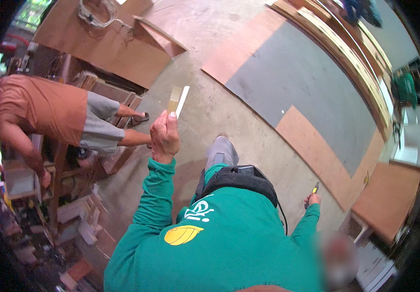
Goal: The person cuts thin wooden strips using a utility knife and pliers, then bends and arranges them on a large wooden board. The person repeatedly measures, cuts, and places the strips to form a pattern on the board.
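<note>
My left fingers [172,122] are clamping tan and white strips [173,103] upright over the floor [256,136], my right fingers [312,198] are gripping a yellow-and-black tool [315,188], my black waist pack [219,181] is carrying a dark device [245,169]

In the upper left, a coil of pale cable [98,24] is laid on a brown wooden panel [107,53]. At the left, a co-worker [44,107] is seen, clad in a rust-coloured shirt and grey shorts. Wood offcuts [89,234] are strewn at lower left. In the upper right, a grey panel [297,73] is flanked by pinkish-brown board [314,153] and stacked planks [348,62]. A brown tabletop [387,199] is seen at lower right.
</note>
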`<action>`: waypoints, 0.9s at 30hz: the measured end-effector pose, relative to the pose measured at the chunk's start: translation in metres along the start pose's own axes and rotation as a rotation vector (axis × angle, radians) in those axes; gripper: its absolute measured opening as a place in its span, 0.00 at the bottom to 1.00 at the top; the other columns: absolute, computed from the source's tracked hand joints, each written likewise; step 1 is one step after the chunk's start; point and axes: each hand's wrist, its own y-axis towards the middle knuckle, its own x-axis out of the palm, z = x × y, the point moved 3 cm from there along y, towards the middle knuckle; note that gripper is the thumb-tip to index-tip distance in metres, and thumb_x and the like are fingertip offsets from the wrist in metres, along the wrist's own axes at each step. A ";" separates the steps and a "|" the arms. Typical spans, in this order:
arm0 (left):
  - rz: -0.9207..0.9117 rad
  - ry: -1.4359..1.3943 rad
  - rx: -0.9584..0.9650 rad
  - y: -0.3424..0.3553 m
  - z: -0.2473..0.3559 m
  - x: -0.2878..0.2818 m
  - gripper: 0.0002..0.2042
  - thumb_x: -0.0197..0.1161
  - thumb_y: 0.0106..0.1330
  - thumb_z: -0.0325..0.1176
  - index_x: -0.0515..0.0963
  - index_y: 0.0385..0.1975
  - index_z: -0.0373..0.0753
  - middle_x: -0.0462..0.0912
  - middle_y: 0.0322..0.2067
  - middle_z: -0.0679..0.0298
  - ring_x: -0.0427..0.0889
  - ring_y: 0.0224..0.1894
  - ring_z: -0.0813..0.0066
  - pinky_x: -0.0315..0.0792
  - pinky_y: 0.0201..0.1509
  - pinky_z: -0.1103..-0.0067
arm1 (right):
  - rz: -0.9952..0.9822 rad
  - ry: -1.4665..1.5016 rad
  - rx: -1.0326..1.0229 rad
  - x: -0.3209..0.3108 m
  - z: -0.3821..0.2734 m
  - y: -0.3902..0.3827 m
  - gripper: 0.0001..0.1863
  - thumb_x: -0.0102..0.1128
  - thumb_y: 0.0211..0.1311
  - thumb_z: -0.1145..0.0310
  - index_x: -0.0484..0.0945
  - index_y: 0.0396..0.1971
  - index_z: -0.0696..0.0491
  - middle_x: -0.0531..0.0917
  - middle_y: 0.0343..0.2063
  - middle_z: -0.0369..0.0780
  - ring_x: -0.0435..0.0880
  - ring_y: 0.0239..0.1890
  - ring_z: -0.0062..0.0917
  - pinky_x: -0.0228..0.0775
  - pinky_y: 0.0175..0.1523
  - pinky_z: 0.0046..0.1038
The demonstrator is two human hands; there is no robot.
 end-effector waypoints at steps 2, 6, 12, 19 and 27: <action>-0.006 0.013 -0.122 0.045 -0.018 0.011 0.19 0.49 0.77 0.43 0.75 0.33 0.32 0.74 0.25 0.41 0.76 0.29 0.38 0.68 0.36 0.55 | 0.004 0.023 -0.137 0.024 -0.103 0.042 0.08 0.51 0.66 0.67 0.74 0.34 0.56 0.76 0.20 0.40 0.79 0.16 0.32 0.77 0.23 0.38; 0.070 0.009 -0.137 0.160 -0.033 0.040 0.19 0.49 0.78 0.43 0.76 0.34 0.32 0.76 0.26 0.40 0.77 0.32 0.34 0.68 0.36 0.54 | -0.058 -0.086 -0.182 0.094 -0.256 0.090 0.08 0.50 0.66 0.67 0.73 0.33 0.56 0.79 0.21 0.43 0.80 0.16 0.33 0.74 0.21 0.38; 0.017 -0.056 -0.100 0.368 -0.002 0.079 0.19 0.48 0.78 0.43 0.74 0.32 0.32 0.73 0.24 0.43 0.76 0.29 0.41 0.67 0.35 0.56 | -0.086 -0.311 -0.019 0.198 -0.365 0.082 0.13 0.50 0.64 0.65 0.76 0.27 0.60 0.81 0.20 0.49 0.84 0.18 0.41 0.74 0.21 0.45; -0.163 -0.113 -0.115 0.592 0.013 0.126 0.20 0.51 0.76 0.43 0.74 0.28 0.31 0.74 0.23 0.42 0.76 0.27 0.44 0.68 0.34 0.58 | -0.263 -0.642 -0.010 0.331 -0.491 0.085 0.14 0.53 0.65 0.64 0.78 0.27 0.61 0.82 0.20 0.48 0.84 0.20 0.41 0.76 0.25 0.45; -0.191 -0.126 -0.235 0.838 0.033 0.151 0.19 0.53 0.74 0.43 0.76 0.28 0.31 0.66 0.20 0.55 0.68 0.25 0.69 0.66 0.32 0.66 | -0.179 -0.766 -0.233 0.479 -0.828 0.204 0.13 0.56 0.66 0.64 0.79 0.29 0.60 0.83 0.21 0.46 0.84 0.21 0.38 0.76 0.27 0.43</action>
